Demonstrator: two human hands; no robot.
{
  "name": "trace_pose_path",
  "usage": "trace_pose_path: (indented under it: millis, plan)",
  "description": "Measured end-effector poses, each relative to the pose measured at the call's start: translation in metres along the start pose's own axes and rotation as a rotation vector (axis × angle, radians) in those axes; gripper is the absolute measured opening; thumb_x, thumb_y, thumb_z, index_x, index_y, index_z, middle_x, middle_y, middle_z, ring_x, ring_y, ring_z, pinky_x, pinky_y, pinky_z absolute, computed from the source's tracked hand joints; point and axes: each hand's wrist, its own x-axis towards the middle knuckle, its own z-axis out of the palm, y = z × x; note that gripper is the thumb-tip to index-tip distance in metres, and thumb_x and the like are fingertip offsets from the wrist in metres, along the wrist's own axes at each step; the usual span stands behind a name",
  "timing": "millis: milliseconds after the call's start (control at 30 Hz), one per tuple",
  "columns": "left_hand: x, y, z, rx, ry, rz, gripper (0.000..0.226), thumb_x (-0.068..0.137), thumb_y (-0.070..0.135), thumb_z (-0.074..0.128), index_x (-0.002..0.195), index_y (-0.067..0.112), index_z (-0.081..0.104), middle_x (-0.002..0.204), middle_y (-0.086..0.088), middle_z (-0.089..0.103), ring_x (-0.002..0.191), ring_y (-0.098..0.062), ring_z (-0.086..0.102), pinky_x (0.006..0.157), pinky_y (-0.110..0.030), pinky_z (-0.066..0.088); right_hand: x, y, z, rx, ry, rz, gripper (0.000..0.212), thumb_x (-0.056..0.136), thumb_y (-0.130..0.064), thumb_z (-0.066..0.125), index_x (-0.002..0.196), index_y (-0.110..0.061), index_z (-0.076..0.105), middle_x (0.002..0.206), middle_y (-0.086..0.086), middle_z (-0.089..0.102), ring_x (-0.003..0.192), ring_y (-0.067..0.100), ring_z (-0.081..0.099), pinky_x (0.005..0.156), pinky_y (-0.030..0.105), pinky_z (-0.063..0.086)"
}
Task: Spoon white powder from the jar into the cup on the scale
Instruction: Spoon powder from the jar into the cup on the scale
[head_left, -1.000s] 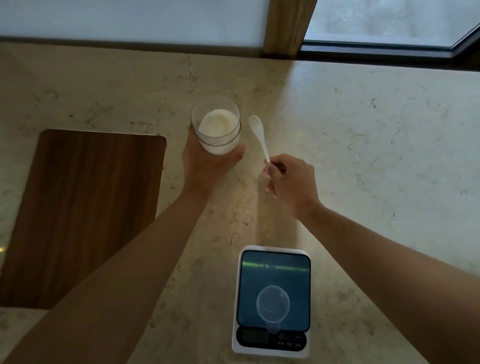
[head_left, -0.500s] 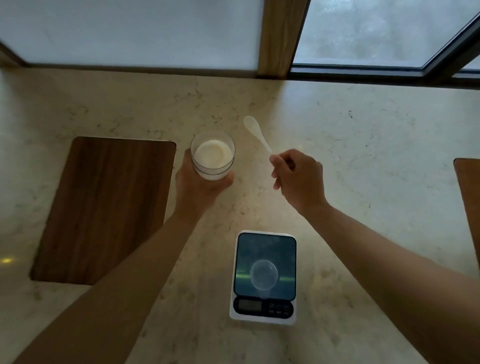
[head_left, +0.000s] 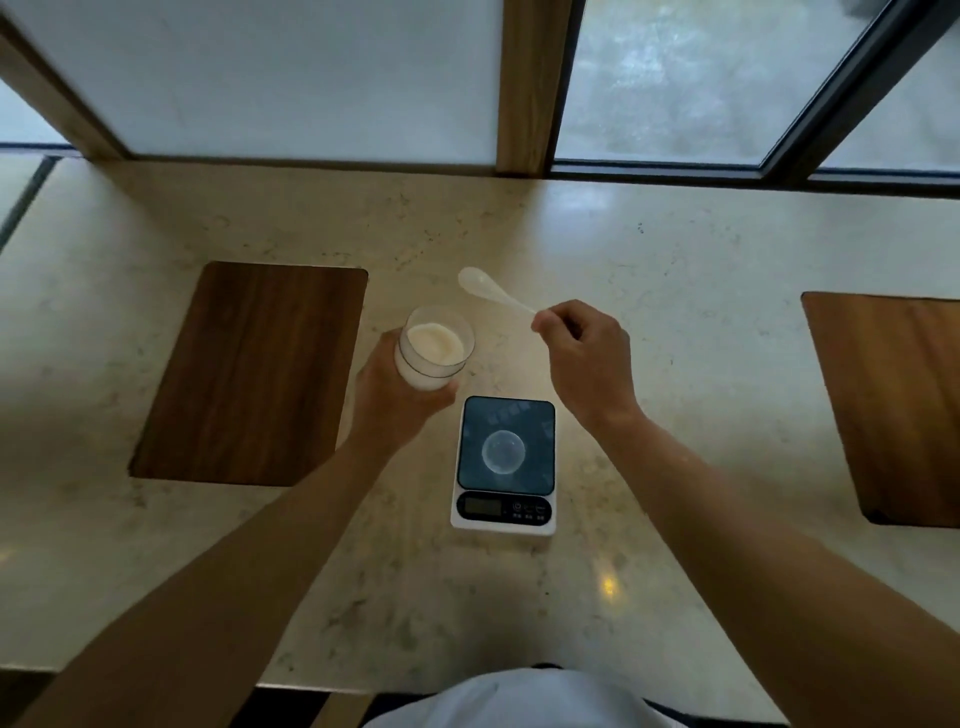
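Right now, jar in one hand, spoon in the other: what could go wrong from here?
1. The cup is small and clear on the scale; powder from the spoon could miss its rim.
2. The left hand holds the jar lifted and tilted close to the scale; a slip could spill powder or bump the cup.
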Motion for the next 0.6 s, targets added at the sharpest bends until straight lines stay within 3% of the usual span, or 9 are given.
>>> trace_pose_path:
  millis: [200,333,400,467,600]
  plan:
    - [-0.035,0.009,-0.011,-0.007,-0.035,0.036,0.073,0.055,0.037,0.092,0.114,0.035,0.049,0.105,0.013,0.062,0.091,-0.002,0.060,0.072,-0.007,0.042,-0.063,0.004,-0.029,-0.047,-0.072,-0.067,0.019,0.096,-0.021,0.060,0.082,-0.015,0.072,0.069,-0.006,0.067,0.064,-0.001,0.059,0.054,0.005,0.043]
    - [-0.057,0.009,-0.018,0.017,-0.097,0.136,0.071,0.057,0.031,0.092,0.112,0.041,0.048,0.103,0.011,0.062,0.091,-0.001,0.058,0.076,-0.008,0.043,-0.091,0.020,-0.042,-0.135,-0.087,-0.071,0.019,0.095,-0.021,0.062,0.079,-0.014,0.071,0.068,-0.004,0.068,0.060,0.007,0.058,0.048,0.010,0.042]
    - [-0.067,0.007,-0.019,0.062,-0.130,0.163,0.067,0.057,0.031,0.092,0.111,0.034,0.052,0.102,0.011,0.061,0.090,-0.002,0.057,0.077,-0.009,0.042,-0.099,0.024,-0.043,-0.156,-0.086,-0.081,0.019,0.094,-0.020,0.063,0.078,-0.013,0.070,0.066,-0.005,0.066,0.057,0.005,0.055,0.046,0.009,0.040]
    - [-0.074,0.003,-0.018,0.072,-0.196,0.154,0.064,0.058,0.037,0.089,0.112,0.023,0.056,0.105,0.006,0.063,0.092,-0.008,0.059,0.079,-0.018,0.047,-0.105,0.024,-0.043,-0.189,-0.089,-0.092,0.020,0.094,-0.021,0.063,0.079,-0.012,0.071,0.064,-0.004,0.065,0.055,0.006,0.053,0.045,0.010,0.038]
    - [-0.083,-0.005,-0.014,0.104,-0.261,0.226,0.060,0.062,0.039,0.086,0.113,0.025,0.056,0.105,0.007,0.063,0.091,-0.008,0.059,0.079,-0.016,0.047,-0.108,0.021,-0.039,-0.220,-0.099,-0.119,0.019,0.094,-0.021,0.064,0.081,-0.009,0.072,0.062,-0.003,0.063,0.051,0.006,0.051,0.049,0.021,0.040]
